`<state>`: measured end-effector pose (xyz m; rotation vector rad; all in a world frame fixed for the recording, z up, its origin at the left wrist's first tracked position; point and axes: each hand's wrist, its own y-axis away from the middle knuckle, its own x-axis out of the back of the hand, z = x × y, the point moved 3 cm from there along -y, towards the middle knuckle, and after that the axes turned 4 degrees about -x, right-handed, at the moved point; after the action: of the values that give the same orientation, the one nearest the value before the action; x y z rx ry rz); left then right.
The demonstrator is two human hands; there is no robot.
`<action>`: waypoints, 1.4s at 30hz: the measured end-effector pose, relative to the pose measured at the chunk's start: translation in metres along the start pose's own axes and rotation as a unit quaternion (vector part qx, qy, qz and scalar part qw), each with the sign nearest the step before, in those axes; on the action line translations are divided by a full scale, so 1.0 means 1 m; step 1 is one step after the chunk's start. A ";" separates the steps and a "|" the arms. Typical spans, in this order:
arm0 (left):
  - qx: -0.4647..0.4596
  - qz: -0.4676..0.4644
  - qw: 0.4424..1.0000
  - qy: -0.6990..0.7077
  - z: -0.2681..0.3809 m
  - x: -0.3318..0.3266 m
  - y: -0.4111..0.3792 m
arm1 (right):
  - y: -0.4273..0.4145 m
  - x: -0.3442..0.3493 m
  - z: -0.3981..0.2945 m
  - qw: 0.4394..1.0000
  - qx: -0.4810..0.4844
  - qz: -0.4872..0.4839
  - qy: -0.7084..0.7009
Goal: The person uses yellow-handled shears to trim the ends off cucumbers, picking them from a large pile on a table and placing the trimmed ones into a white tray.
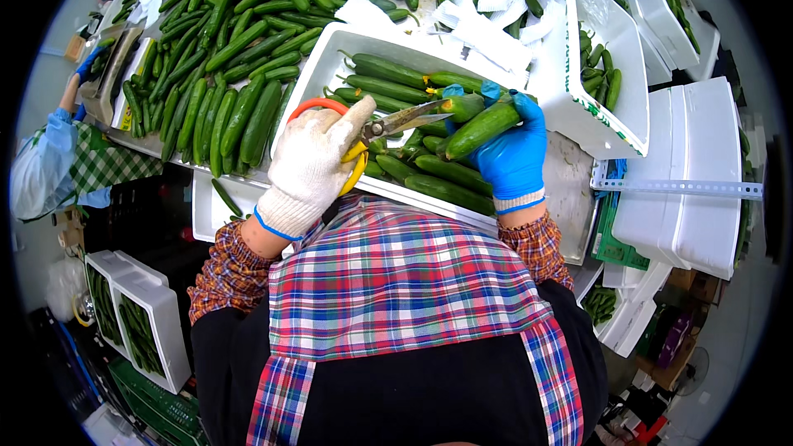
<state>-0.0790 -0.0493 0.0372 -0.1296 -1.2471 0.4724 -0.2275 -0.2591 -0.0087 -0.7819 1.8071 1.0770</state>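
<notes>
My left hand [316, 155], in a white knit glove, grips scissors [378, 129] with orange and yellow handles. Their blades are slightly apart, with the tips beside the end of a cucumber [463, 108]. That cucumber and a second cucumber [483, 130] are in my right hand [511, 148], which wears a blue glove over a knit one. Both hands are above a white foam box [313, 68] directly before me. Several cucumbers [384, 71] lie in rows inside it, some with stems and yellow blossom ends. My right hand hides part of the box's contents.
A large heap of cucumbers [248, 43] covers the table left and beyond. White gloves [489, 25] lie past the box. Another foam box [610, 118] stands tilted at right, near a perforated metal bar [681, 188]. A co-worker in a checked apron [111, 158] is at far left.
</notes>
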 end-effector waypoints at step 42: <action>0.005 -0.022 0.998 0.061 0.002 -0.010 0.008 | 0.001 0.010 0.012 0.998 -0.011 0.034 -0.051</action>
<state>-0.0857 -0.0466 0.0263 -0.1203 -1.1256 0.4264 -0.2282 -0.2493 -0.0206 -0.6710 1.7493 1.1611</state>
